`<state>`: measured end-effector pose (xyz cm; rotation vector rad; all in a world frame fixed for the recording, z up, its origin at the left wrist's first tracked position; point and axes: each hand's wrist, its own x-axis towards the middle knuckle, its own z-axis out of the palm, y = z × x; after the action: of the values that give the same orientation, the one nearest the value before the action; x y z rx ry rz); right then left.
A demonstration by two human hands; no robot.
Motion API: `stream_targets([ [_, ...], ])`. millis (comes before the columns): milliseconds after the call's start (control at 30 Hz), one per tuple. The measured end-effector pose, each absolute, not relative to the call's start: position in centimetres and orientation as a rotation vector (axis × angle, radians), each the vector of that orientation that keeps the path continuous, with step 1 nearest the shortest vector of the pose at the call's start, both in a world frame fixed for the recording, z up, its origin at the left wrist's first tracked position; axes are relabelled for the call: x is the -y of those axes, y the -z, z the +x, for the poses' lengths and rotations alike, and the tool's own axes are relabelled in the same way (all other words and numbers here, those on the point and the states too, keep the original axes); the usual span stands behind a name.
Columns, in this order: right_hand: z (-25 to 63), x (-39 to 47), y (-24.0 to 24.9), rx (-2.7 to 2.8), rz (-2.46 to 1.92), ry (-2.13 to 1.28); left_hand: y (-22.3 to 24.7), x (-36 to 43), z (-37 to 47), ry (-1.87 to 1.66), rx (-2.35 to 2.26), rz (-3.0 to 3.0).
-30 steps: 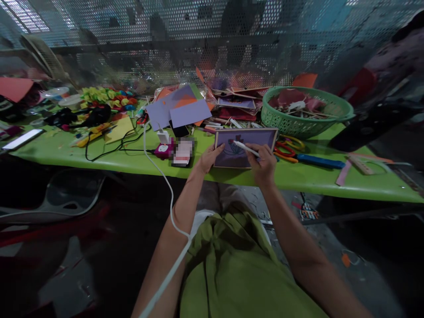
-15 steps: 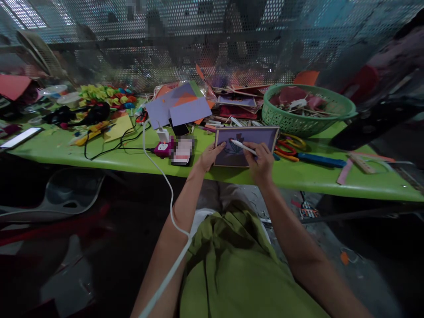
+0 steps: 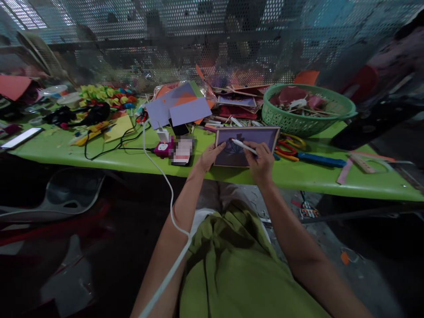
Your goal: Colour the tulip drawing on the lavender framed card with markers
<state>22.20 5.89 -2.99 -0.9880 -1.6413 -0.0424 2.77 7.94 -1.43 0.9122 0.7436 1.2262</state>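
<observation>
While your left hand [image 3: 209,158] is clamping the framed panel [image 3: 236,158], your right hand [image 3: 262,161] is pinching a white pen [image 3: 243,145].

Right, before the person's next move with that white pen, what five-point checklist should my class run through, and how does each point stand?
1. Left hand holding the framed panel: ok, at its left edge, thumb on the face.
2. Right hand gripping the white pen: ok.
3. Pen pointed at the dark flower-like design: ok.
4. Pen tip touching the panel: cannot tell from this angle.
5. White cable clear of the left forearm: not ok, it crosses in front in this view.
</observation>
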Motion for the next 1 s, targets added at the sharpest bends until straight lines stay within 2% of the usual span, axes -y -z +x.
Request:
stream_targets([
  [1000,22.12,-5.2,2.66,1.641,-0.976,0.069,1.61,-8.02,2.9,-1.221,-0.762,0.885],
])
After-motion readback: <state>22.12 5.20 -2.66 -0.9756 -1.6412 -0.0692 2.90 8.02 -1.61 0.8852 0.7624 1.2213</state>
